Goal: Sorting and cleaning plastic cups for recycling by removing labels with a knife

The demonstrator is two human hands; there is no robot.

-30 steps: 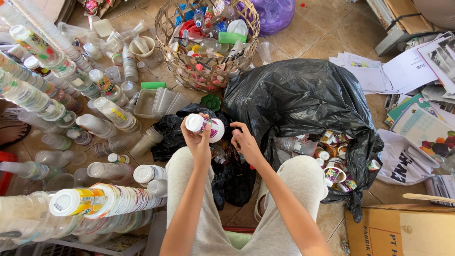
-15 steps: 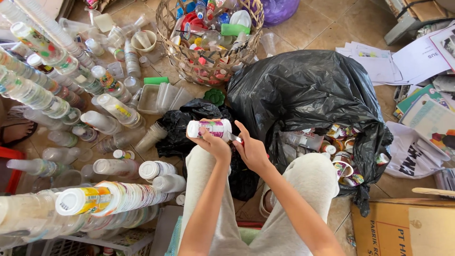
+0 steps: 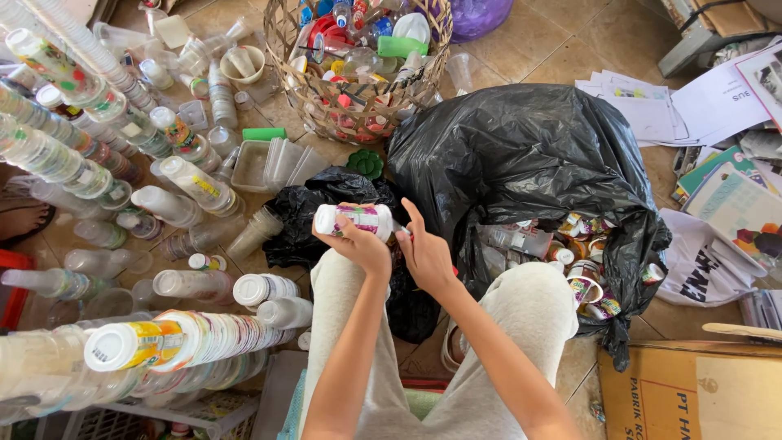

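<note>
Since a second ago the small white bottle (image 3: 355, 220) has turned from nearly upright to lying sideways, cap end to the left, and it sits a little further out from the person's knees. Their left hand (image 3: 358, 244) is wrapped round it from below, fingers closed on its patterned label. Their right hand (image 3: 425, 254) has come in at the bottle's right end, fingers loosely spread and the forefinger raised; whether it grips the base or only touches it I cannot tell from here.

Both hands are held above the gap between the knees, over a crumpled black plastic sheet (image 3: 318, 213) on the tiled floor. Just right of them a big black bin bag (image 3: 521, 159) gapes open, with printed cups and small pots (image 3: 582, 269) spilling from its mouth. Beyond the hands stands a woven basket (image 3: 354, 114) full of mixed plastic lids and bottles. Off to the left lie long nested stacks of clear cups (image 3: 57, 155), and nearest the person a stack with a yellow-labelled end (image 3: 163, 342).
</note>
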